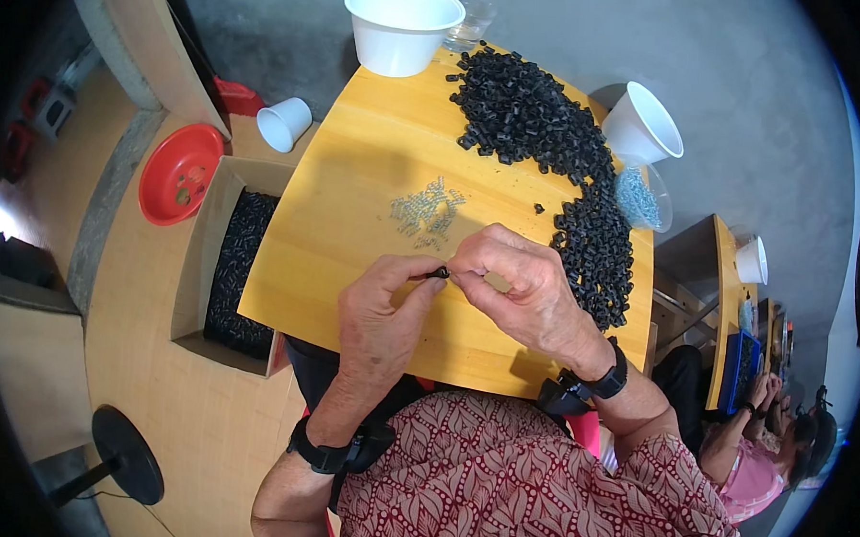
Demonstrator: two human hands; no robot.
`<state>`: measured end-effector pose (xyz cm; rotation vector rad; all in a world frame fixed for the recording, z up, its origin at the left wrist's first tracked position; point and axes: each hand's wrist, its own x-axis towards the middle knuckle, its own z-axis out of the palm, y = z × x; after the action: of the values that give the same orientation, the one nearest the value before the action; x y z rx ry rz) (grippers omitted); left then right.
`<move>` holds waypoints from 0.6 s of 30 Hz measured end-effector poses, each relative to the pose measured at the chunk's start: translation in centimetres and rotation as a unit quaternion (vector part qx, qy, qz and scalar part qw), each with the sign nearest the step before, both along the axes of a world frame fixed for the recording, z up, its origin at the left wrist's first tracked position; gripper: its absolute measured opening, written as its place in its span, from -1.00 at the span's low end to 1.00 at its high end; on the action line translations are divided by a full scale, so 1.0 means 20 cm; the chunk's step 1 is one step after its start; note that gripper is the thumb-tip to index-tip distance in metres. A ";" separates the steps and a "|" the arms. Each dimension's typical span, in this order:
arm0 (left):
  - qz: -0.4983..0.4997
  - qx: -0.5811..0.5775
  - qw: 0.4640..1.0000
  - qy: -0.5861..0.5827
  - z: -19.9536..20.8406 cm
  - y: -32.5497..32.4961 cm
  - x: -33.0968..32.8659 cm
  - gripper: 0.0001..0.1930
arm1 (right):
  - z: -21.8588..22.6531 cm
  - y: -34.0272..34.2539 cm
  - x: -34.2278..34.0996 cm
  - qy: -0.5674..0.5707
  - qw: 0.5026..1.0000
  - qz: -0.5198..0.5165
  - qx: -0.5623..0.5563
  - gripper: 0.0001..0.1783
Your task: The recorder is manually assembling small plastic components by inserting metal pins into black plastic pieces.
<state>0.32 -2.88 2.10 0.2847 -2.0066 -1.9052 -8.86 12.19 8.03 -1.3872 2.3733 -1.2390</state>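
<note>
Thumb and fingers of my left hand [382, 310] pinch a small black plastic part [437, 273] just above the table. My right hand [523, 284] is closed, its fingertips meeting the right side of that part. A small tan piece [497, 282] shows against the right hand's fingers; its kind and what the fingertips grip are hidden. Just beyond my hands lies a loose scatter of small silvery metal pieces, perhaps screws or springs [431, 211]. A big heap of small black plastic parts [528, 110] curves along the table's far and right side.
White tubs [402, 37] and a clear cup [637, 196] of bluish pieces edge the yellow table [343, 169]. Left, lower down, are a cardboard box [195, 268] of black parts, a red basin [175, 176] and a white cup [284, 125]. A co-worker [757, 465] sits far right.
</note>
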 end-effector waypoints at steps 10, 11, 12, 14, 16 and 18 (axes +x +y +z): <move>-0.004 0.013 1.000 0.004 -0.01 -0.01 0.00 -0.82 | 0.00 -0.01 0.02 -0.023 1.000 -0.007 -0.019 -0.80; -0.014 0.036 0.999 -0.009 -0.01 -0.02 0.00 -0.81 | 0.00 -0.01 0.02 -0.023 1.000 -0.006 -0.019 -0.80; -0.015 0.036 0.999 -0.009 -0.01 -0.02 0.00 -0.81 | -0.01 0.00 0.02 -0.025 1.000 -0.005 -0.007 -0.79; -0.018 0.014 1.000 -0.019 0.00 -0.02 0.00 -0.81 | -0.04 0.01 0.02 -0.027 1.000 -0.006 0.006 -0.79; -0.017 0.033 0.999 -0.020 -0.02 -0.01 0.00 -0.82 | -0.06 0.01 0.03 0.063 0.998 0.013 -0.008 -0.79; -0.016 0.052 0.998 -0.021 -0.03 -0.01 0.00 -0.82 | -0.07 0.01 0.04 0.012 1.000 0.006 -0.019 -0.79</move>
<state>0.28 -3.10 1.43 0.3254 -1.9525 -2.0439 -8.05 12.38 6.60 -1.4331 2.3668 -1.2772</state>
